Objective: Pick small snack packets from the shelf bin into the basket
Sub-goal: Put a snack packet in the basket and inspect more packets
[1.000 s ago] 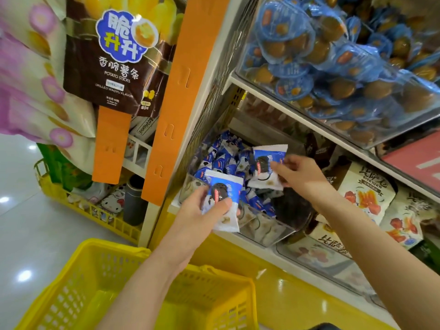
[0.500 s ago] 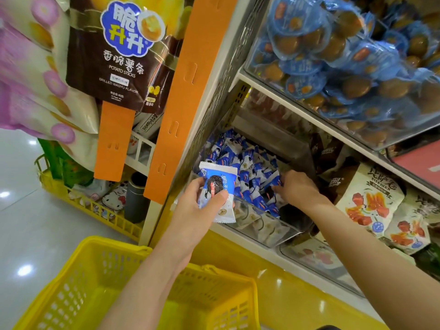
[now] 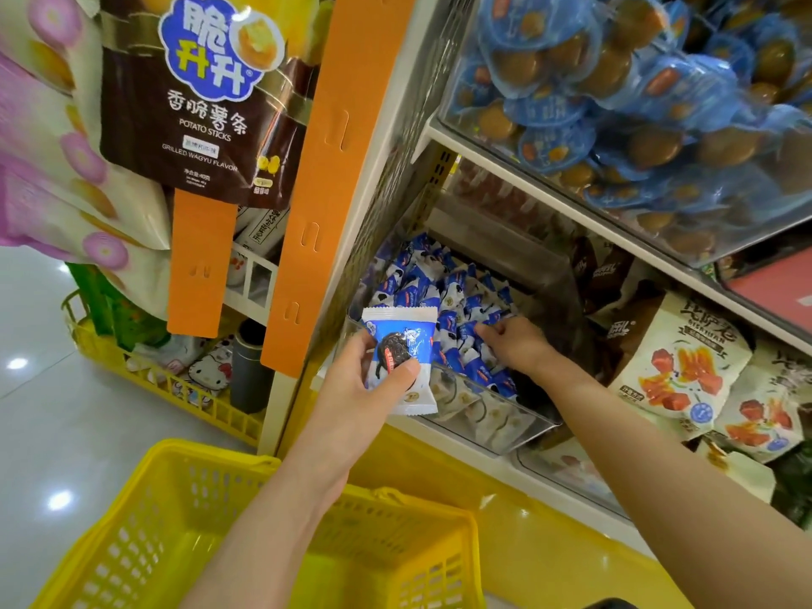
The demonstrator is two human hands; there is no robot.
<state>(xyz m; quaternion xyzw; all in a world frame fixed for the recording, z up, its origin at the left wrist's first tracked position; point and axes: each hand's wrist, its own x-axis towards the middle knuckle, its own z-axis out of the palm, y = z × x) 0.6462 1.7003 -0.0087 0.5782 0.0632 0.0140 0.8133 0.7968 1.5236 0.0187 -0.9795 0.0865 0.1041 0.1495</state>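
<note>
My left hand (image 3: 351, 389) holds a blue-and-white snack packet (image 3: 406, 345) with a dark cookie picture, upright in front of the clear shelf bin (image 3: 483, 417). There may be a second packet behind it. The bin holds a pile of several matching packets (image 3: 439, 292). My right hand (image 3: 523, 349) reaches into that pile, with its fingers curled down and pinching a packet. The yellow basket (image 3: 211, 454) sits below my left forearm, and the part of its inside I can see holds nothing.
An upper clear bin of blue-wrapped eggs (image 3: 615, 103) overhangs the shelf. Orange strips (image 3: 334, 169) and a brown potato-stick bag (image 3: 197, 103) hang at left. White bags of dried snacks (image 3: 681, 367) lie right of the bin. A yellow floor rack (image 3: 175, 384) stands at left.
One second ago my right hand held a packet up beside my left hand. It has since gone back down into the bin's pile. My left hand keeps its packet, now slightly higher.
</note>
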